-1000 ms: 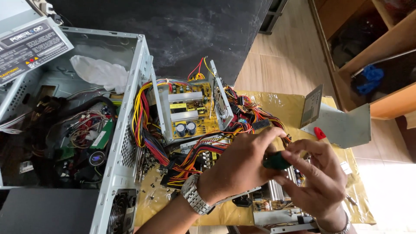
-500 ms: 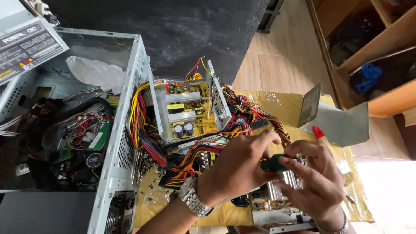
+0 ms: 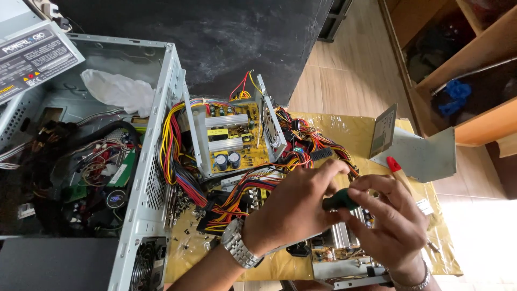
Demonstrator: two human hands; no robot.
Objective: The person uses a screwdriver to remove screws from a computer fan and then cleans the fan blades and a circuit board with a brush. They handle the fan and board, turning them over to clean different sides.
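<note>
My left hand (image 3: 293, 210), with a metal watch on the wrist, and my right hand (image 3: 396, 221) meet over a pile of parts, both gripping a green-handled tool (image 3: 338, 200). Its tip is hidden under my fingers. Below them lies a circuit board with silver heat sinks (image 3: 342, 240). An opened power supply (image 3: 234, 137) with a yellow board and capacitors stands just left of my hands, its red, yellow and black cables (image 3: 183, 161) spilling around it.
An open computer case (image 3: 156, 140) fills the left side, a white cloth (image 3: 116, 89) inside. A grey metal cover (image 3: 423, 153) and a red-handled tool (image 3: 396, 167) lie to the right on the yellowish sheet (image 3: 344, 132). Wooden shelves (image 3: 474, 70) stand at the far right.
Both hands stay on the green-handled tool and shift slightly; the view has drifted a little.
</note>
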